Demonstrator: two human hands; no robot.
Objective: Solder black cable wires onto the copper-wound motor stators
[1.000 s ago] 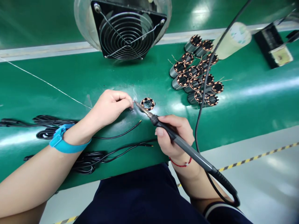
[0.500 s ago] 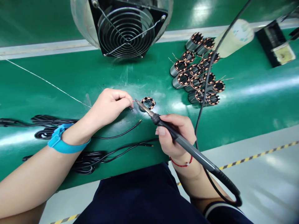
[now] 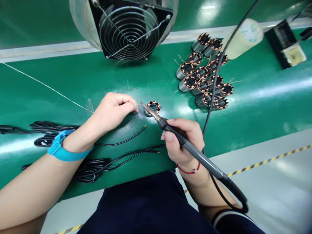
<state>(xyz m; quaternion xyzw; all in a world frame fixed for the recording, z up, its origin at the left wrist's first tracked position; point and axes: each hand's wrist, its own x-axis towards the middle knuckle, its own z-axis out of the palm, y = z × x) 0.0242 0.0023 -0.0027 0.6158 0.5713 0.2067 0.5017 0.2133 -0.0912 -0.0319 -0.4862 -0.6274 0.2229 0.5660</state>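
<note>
My left hand (image 3: 115, 110) is closed in a pinch, a short silvery end poking out past the fingertips. Thin solder wire (image 3: 48, 86) runs from the upper left to behind this hand; its path through the fingers is hidden. In a pen-like hold, my right hand (image 3: 182, 139) grips a soldering iron (image 3: 204, 161). The iron's tip is very close to the silvery end, with a slight gap. Under the iron stands one motor stator (image 3: 158, 107) with copper windings, partly covered by the iron. A small dark piece below my left fingertips is too small to name.
A caged fan (image 3: 130, 40) stands at the back. Several wound stators (image 3: 187, 83) are grouped at right, near a pale bottle (image 3: 248, 37) and a sponge holder (image 3: 293, 55). Coiled black cables (image 3: 91, 170) lie left. The iron's cord (image 3: 214, 84) crosses the view.
The whole view has shifted slightly left. Both hands keep nearly the same pose; the iron's tip now sits slightly apart from the silvery end at my left fingertips.
</note>
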